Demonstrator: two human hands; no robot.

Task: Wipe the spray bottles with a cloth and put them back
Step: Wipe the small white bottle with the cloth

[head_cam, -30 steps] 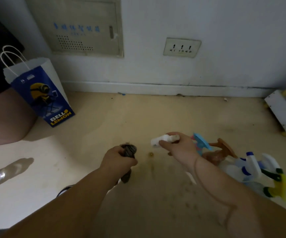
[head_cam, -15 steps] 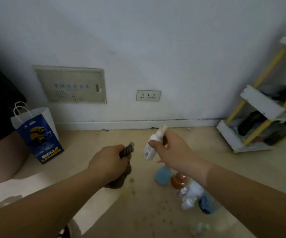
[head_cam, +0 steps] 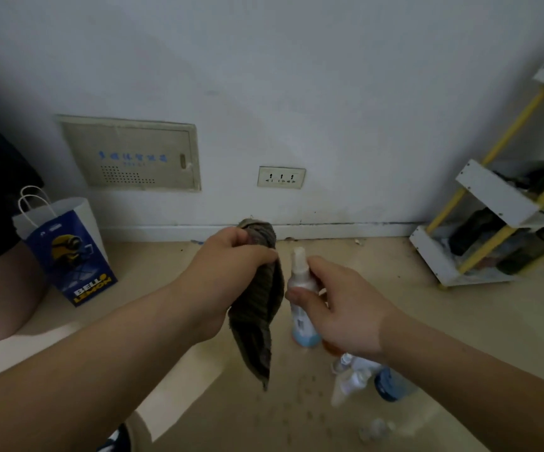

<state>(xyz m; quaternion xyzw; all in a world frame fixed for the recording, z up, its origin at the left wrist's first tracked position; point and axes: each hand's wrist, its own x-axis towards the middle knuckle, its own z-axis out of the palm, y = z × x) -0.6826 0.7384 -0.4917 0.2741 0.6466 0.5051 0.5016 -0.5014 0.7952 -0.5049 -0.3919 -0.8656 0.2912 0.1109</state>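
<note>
Pale wall and a beige floor (head_cam: 394, 288) fill your view, with a white skirting board running between them. On the wall at 11 o'clock sits a cream panel (head_cam: 127, 154) with blue lettering, and at 12 o'clock a three-way socket (head_cam: 281, 177). A blue and white paper bag (head_cam: 68, 252) stands on the floor at 9 o'clock, and a white rack with yellow posts (head_cam: 492, 197) stands at 3 o'clock with dark things on its shelves.

Your left hand (head_cam: 231, 265) is closed in a fist around the top of a dark cloth (head_cam: 257, 308), and the rest of the cloth hangs straight down from it above the floor. Your right hand (head_cam: 345, 308) holds a small white spray bottle (head_cam: 300, 278) upright, nozzle at the top, with your thumb curled across its front and your fingers wrapped behind it. The bottle is in the air near the middle of the view, at 3 o'clock from the cloth and just beside it; whether the two touch cannot be told. Some light blue shows below your thumb, and whether it is this bottle's base or another bottle behind is unclear.

More spray bottles (head_cam: 355, 376) sit grouped on the floor at 5 o'clock from your right hand, partly hidden by your forearm. Small dark spots dot the floor at 6 o'clock.
</note>
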